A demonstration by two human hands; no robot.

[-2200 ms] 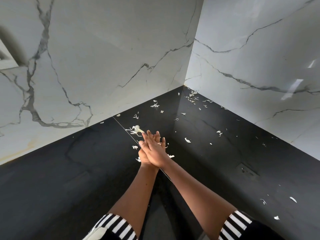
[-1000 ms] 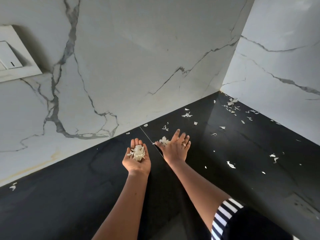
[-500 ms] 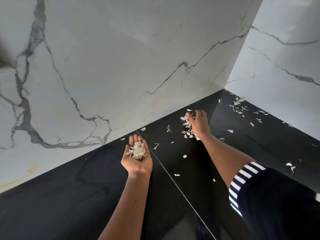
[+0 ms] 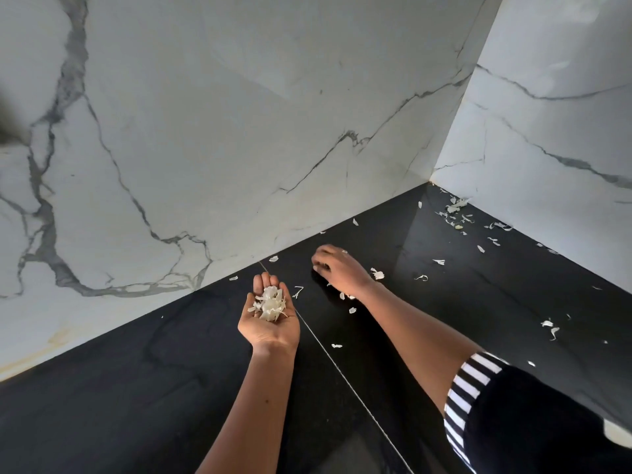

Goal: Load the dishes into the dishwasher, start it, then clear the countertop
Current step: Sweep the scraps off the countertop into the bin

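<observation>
- Here the left hand [image 4: 270, 323] is cupped palm-up above the black countertop [image 4: 154, 388], fingers loosely spread, cradling a heap of pale peel scraps [image 4: 270, 304]; nothing is pinched, the pile merely rests in the palm.
- The right hand [image 4: 337, 268] lies palm-down on the countertop just beyond the seam line [image 4: 328, 357], fingers curled over some flakes; whether it has closed on any I cannot tell, the fingertips being blurred.
- More scraps lie loose around that hand; a denser cluster [image 4: 456, 208] sits in the corner where the marble walls [image 4: 239, 131] meet, well apart from the seam; a few more lie further right.
- Likely risks: the open palm tips while the other hand reaches, spilling the heap back onto the countertop; light flakes may cling to skin or scatter when swept; the corner cluster could be missed, being furthest from the seam.
</observation>
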